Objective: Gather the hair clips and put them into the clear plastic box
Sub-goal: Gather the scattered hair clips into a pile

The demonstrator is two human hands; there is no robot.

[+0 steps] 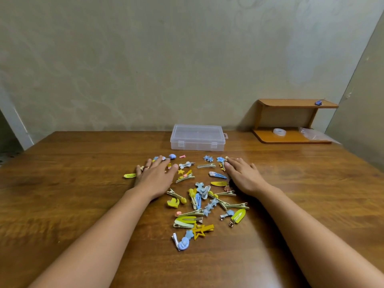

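Neither of your hands holds anything: your left hand (154, 176) lies flat, palm down, fingers spread and straight, on the far left edge of the scattered hair clips (199, 196); your right hand (243, 176) lies flat the same way on the far right edge. A ring (146, 167) sits on one left finger. Several clips lie partly under or against the fingertips of both hands; which ones are touched, you cannot tell exactly.

Clips are spread loosely on the wooden table (62, 194) between and near of your hands, in yellow, blue and pale metal. Noted pieces: a yellow open star clip (202, 230) at the near end, a blue snail-shaped clip (182, 243) just near-left of it, a yellow snap clip (129, 175) alone at far left beside your left little finger.

Clear plastic box (197, 137): far of the clips, centre, lid down, latches facing you.

Far right: a small wooden shelf (291, 119) holding a roll of clear tape (279, 132) and a plastic bag (311, 134).
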